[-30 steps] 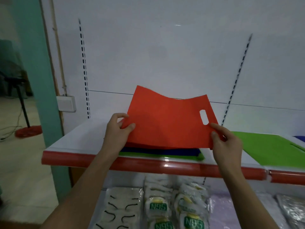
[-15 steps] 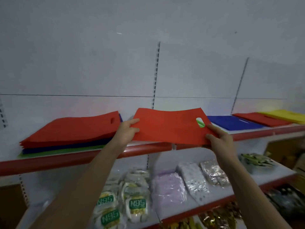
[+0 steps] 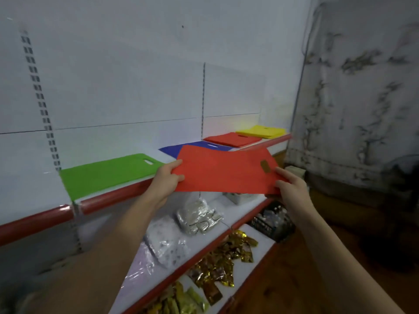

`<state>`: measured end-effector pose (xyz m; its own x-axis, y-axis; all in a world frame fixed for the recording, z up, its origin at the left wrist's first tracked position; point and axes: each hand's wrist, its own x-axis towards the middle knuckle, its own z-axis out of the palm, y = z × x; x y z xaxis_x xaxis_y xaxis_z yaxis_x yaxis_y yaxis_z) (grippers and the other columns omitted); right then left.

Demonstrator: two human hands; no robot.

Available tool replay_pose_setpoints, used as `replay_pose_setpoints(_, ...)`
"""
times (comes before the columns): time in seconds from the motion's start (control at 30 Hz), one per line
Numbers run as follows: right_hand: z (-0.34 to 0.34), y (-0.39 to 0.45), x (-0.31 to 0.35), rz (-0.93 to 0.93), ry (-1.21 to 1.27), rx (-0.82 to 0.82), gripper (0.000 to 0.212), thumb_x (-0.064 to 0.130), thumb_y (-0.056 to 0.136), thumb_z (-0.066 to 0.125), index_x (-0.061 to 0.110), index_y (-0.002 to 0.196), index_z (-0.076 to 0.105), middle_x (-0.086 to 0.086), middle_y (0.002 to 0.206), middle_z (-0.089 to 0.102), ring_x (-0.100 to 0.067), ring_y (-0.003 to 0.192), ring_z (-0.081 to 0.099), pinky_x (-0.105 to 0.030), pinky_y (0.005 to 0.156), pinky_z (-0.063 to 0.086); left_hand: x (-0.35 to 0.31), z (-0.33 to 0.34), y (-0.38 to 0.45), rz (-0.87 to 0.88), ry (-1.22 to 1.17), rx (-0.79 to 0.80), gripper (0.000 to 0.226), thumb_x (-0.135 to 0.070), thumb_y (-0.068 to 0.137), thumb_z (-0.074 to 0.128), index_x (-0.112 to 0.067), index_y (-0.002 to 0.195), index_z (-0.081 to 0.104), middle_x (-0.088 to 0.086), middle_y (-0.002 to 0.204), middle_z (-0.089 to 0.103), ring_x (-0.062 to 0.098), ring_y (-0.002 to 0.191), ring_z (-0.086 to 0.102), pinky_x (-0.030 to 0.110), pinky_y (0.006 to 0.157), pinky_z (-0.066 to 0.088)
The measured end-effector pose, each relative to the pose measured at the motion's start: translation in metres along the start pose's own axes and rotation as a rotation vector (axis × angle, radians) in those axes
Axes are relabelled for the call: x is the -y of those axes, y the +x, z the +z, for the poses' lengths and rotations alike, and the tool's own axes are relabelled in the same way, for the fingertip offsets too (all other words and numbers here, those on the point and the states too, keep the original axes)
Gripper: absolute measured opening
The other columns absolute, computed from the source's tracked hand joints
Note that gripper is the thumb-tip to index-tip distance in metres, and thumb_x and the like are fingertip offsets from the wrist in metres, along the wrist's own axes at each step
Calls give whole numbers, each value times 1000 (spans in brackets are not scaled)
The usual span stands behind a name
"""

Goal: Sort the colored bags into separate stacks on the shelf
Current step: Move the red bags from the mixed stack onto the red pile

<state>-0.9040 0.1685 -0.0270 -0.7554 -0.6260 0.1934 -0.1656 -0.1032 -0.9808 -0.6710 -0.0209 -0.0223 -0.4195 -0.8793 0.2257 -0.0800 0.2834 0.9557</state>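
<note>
Two bare forearms reach up from the bottom of the view; the left hand (image 3: 166,180) pinches the near left corner of a red bag (image 3: 224,172), thumb on top and fingers curled beneath, while the right hand (image 3: 291,185) grips the bag's right edge, just below its cut-out handle slot; the red bag is held flat in the air in front of the top shelf (image 3: 108,197), above the lower shelves; beneath it, silver foil packets (image 3: 197,217) and clear wrapped packs (image 3: 167,243) lie on the middle shelf, gold foil sachets (image 3: 223,261) on the one below; on the top shelf, behind its red front rail, a green bag stack (image 3: 106,172) lies at left; beyond the held bag, a blue bag stack (image 3: 204,147) is partly hidden by it; further right sit a red bag stack (image 3: 231,138) and, at the far end, a yellow bag stack (image 3: 260,130); a white slotted back panel (image 3: 127,75) rises behind.
</note>
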Motion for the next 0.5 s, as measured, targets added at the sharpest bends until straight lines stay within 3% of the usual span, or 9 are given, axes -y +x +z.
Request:
replay_pose_setpoints(0.1, -39, 31, -10, 31, -1, -58, 50, -2, 96, 43, 17, 141, 51, -9, 126, 56, -19, 81, 69, -29, 63, 58, 2, 53, 29, 29, -16, 59, 59, 13, 87, 57, -6, 142, 47, 10, 138, 54, 21, 118, 57, 40, 109, 42)
replay_pose_setpoints(0.27, -80, 96, -38, 40, -60, -137, 53, -1, 92, 46, 19, 141, 52, -4, 124, 61, -19, 93, 66, -46, 87, 58, 15, 130, 89, 65, 17, 105, 48, 7, 89, 60, -6, 135, 55, 9, 138, 55, 20, 119, 57, 34, 106, 44)
replay_pose_setpoints(0.33, -90, 127, -48, 52, -70, -163, 53, -2, 92, 46, 19, 140, 52, -6, 127, 60, -18, 89, 66, -46, 84, 59, 21, 158, 116, 68, 21, 124, 47, 5, 90, 59, -8, 135, 56, 7, 136, 55, 17, 115, 57, 28, 101, 45)
replay_pose_setpoints(0.5, -106, 201, -70, 72, -121, -202, 54, -5, 93, 45, 19, 140, 51, -8, 127, 58, -22, 94, 68, -45, 81, 60, 40, 216, 183, 69, -4, 183, 51, 4, 92, 58, -8, 141, 49, 8, 140, 51, 21, 123, 54, 30, 105, 43)
